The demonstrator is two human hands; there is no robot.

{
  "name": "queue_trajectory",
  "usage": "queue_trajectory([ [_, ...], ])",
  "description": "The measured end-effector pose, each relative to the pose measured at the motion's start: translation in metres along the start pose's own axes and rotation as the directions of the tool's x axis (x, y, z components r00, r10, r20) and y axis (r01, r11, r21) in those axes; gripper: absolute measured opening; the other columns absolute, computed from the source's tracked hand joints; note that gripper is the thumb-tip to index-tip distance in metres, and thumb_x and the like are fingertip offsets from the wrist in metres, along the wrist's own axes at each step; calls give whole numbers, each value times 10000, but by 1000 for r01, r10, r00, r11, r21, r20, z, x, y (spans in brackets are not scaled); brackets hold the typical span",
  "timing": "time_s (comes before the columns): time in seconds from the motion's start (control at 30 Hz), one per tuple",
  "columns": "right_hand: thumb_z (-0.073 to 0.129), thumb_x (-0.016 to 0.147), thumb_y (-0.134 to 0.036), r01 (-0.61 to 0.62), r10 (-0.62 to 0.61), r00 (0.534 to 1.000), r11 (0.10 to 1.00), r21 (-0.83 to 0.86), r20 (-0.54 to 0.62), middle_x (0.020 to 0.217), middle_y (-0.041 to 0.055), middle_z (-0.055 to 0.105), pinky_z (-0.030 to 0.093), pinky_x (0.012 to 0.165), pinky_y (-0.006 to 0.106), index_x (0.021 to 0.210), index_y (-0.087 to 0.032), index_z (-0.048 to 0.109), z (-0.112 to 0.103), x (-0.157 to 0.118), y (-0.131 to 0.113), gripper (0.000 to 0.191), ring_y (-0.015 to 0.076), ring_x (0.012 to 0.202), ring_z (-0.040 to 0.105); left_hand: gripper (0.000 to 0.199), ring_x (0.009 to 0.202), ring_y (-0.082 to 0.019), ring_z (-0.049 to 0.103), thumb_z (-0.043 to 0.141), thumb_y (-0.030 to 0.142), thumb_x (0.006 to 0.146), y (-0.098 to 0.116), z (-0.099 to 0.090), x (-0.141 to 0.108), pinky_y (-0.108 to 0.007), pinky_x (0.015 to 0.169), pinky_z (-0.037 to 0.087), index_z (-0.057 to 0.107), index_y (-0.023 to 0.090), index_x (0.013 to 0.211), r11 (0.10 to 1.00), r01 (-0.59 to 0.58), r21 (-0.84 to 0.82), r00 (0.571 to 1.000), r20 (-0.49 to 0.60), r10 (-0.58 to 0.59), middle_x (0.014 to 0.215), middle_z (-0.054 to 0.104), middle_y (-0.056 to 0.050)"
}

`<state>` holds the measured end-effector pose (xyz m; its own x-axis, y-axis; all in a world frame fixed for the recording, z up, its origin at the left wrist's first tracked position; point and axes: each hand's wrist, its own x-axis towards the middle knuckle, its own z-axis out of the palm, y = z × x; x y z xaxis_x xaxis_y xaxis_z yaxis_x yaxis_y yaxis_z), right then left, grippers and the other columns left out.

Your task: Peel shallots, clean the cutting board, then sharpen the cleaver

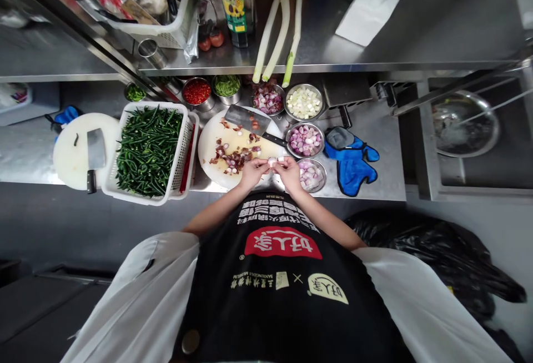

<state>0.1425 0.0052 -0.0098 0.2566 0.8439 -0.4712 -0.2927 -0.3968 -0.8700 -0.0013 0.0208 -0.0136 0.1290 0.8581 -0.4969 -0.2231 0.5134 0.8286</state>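
Note:
My left hand [252,172] and my right hand [290,173] meet at the near right edge of a round cutting board [208,149]. Both are closed in a pinch on a small pale shallot [272,162] between the fingertips. Shallot skins and trimmed bits [233,159] lie scattered over the board. A cleaver [248,120] rests across its far side, handle toward the bowls. Beside my right hand stands a metal bowl of peeled shallots [310,174], with another bowl of shallots [306,140] behind it.
A white basket of green chilies [150,149] stands at left, beside a second board with a cleaver [96,149]. Farther back are bowls of chopped red chilies [196,92] and white pieces [303,102]. Blue gloves [353,171] lie at right. Leeks [272,33] overhang the shelf edge.

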Motion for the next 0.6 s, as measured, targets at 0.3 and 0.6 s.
queue_trajectory([
  [0.3, 957, 617, -426, 19, -16, 997, 999, -42, 71, 774, -38, 774, 569, 589, 290, 909, -250, 623, -4, -9, -1, 477, 152, 578, 674, 375, 723, -178, 753, 1003, 384, 673, 10, -20, -12, -374, 821, 660, 847, 145, 917, 994, 104, -15, 989, 105, -102, 787, 805, -48],
  [0.6, 932, 651, -468, 65, -59, 995, 995, -69, 85, 794, -24, 769, 614, 621, 331, 914, -262, 607, -8, -13, -6, 466, 176, 596, 699, 486, 734, -176, 752, 1025, 430, 621, 19, -17, -14, -348, 805, 655, 878, 131, 974, 997, 71, -12, 986, 151, -69, 842, 828, -65],
])
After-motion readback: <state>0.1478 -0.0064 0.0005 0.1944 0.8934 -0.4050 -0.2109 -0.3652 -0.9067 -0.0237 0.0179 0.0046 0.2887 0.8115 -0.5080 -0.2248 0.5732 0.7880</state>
